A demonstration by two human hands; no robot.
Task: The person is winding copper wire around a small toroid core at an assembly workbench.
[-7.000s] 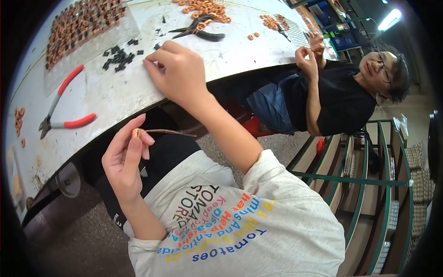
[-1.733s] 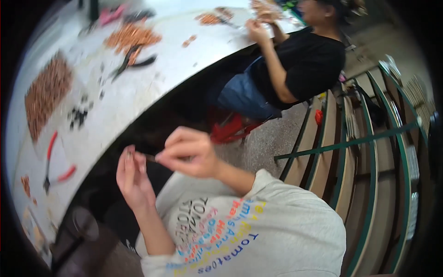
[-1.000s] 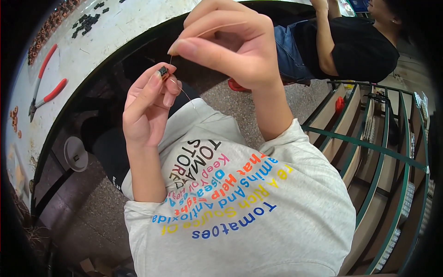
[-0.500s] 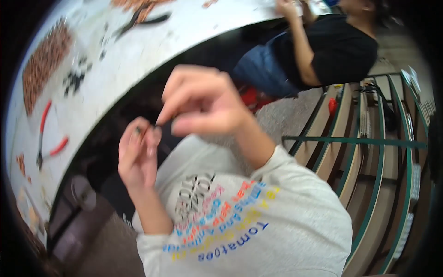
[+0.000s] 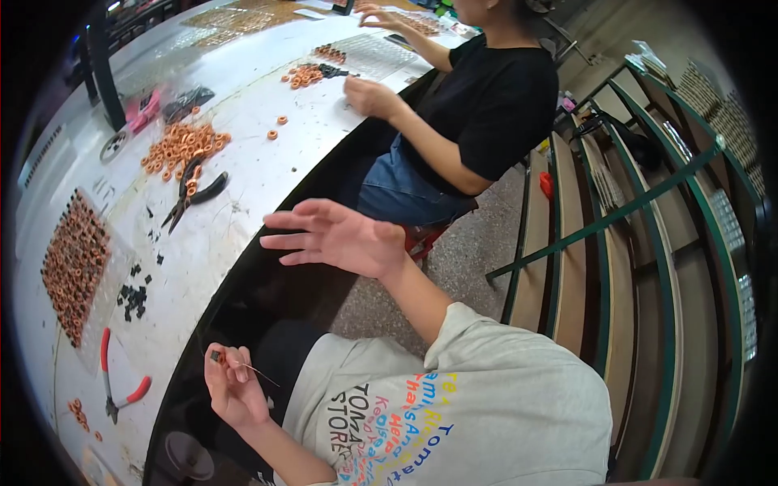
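In the lower left, my left hand (image 5: 237, 393) pinches a small copper-coloured ring core (image 5: 218, 356) with a dark piece on it between thumb and fingers. A thin wire (image 5: 261, 373) trails from it to the right. My right hand (image 5: 336, 240) is raised in front of the table edge, fingers spread, with nothing in it. On the table beyond lie red-handled cutters (image 5: 115, 397) and black-handled pliers (image 5: 190, 196). Several small black parts (image 5: 132, 301) are scattered near the cutters.
A dense block of finished-looking cores (image 5: 75, 271) stands at the left of the white table (image 5: 243, 174). Loose copper-coloured rings (image 5: 188, 147) are heaped farther back. A co-worker in a black shirt (image 5: 512, 109) sits beyond my right hand. Green-edged shelving (image 5: 604, 267) is on the right.
My right hand has come away from the left one and opened, its fingers now spread. My left hand has dropped lower in the picture, still pinching the core. The view has shifted, showing more table.
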